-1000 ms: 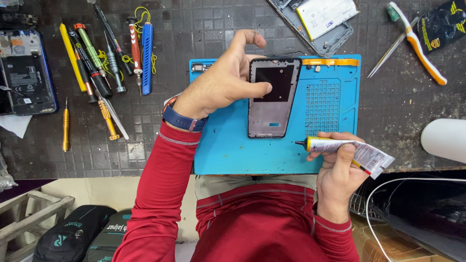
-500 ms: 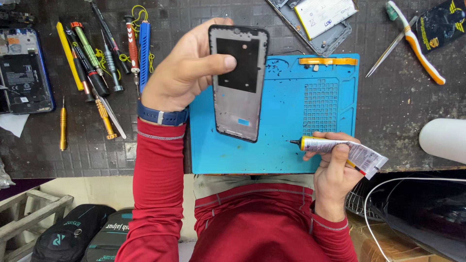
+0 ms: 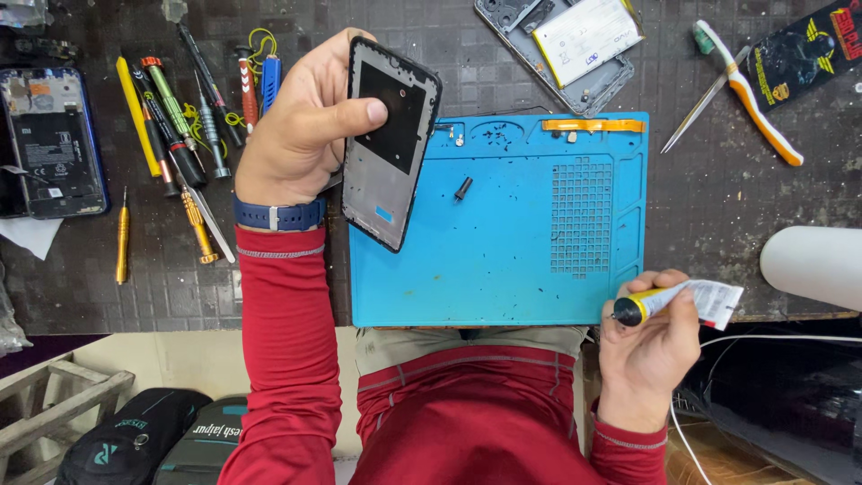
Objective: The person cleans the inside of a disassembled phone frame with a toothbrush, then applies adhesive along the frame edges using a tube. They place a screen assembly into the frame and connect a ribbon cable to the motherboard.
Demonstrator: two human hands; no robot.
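Now the phone frame point(image 3: 389, 144) is off the blue work mat point(image 3: 503, 269) and up in the left hand point(image 3: 301, 135), tilted, its inner face toward the camera — thumb pressed on the dark panel, fingers wrapped behind the far edge. A second ago it lay flat on the mat under that same hand; half a second ago it was already lifted and held nearly upright. Since then it has swung further left of the mat's corner, over the dark bench.

Lifting it this way looks like an inspection of the frame's rim, I judge, with the gluing itself paused.

The right hand point(image 3: 651, 346) is closed around a small adhesive tube point(image 3: 678, 301), black nozzle pointing left. Earlier that nozzle sat over the mat's near edge; now hand and tube have dropped back toward the body, just off the mat's near right corner.

Left of the lifted frame lie screwdrivers point(image 3: 175, 117) in a row; beyond it, an opened phone point(image 3: 561, 40).
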